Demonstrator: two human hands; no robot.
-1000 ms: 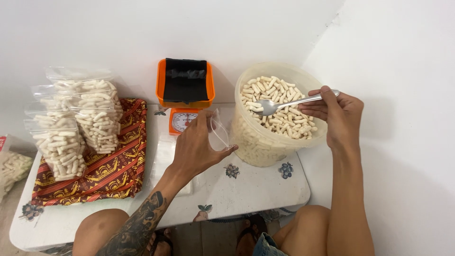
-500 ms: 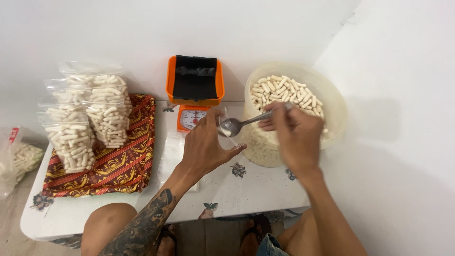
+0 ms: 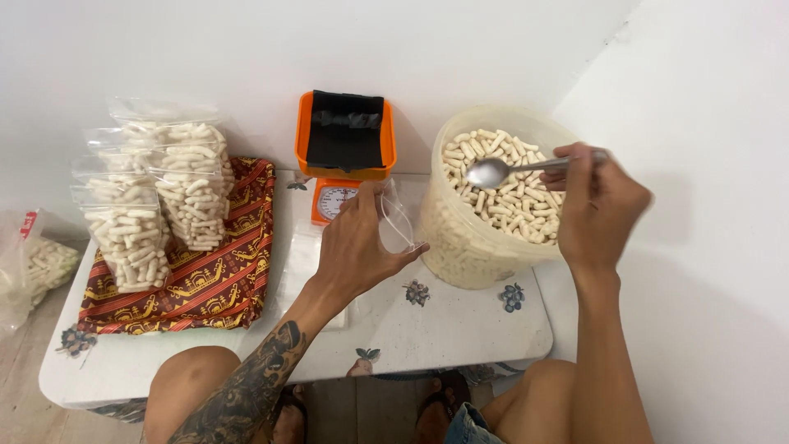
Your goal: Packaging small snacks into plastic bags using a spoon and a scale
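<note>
The left hand (image 3: pixel 355 247) pinches a clear plastic bag (image 3: pixel 398 222) open beside the snack-filled tub (image 3: pixel 468 247), while the right hand (image 3: pixel 598 205), fingers closed, holds a metal spoon (image 3: pixel 493 171) above it, over a white table (image 3: pixel 444 321) against white walls.

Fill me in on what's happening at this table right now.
A person sits at a small white table. The left hand holds open a small clear plastic bag. The right hand holds a metal spoon over a tub full of pale stick-shaped snacks. Filled bags are stacked on a red patterned cloth, and an orange kitchen scale stands at the back.
</note>
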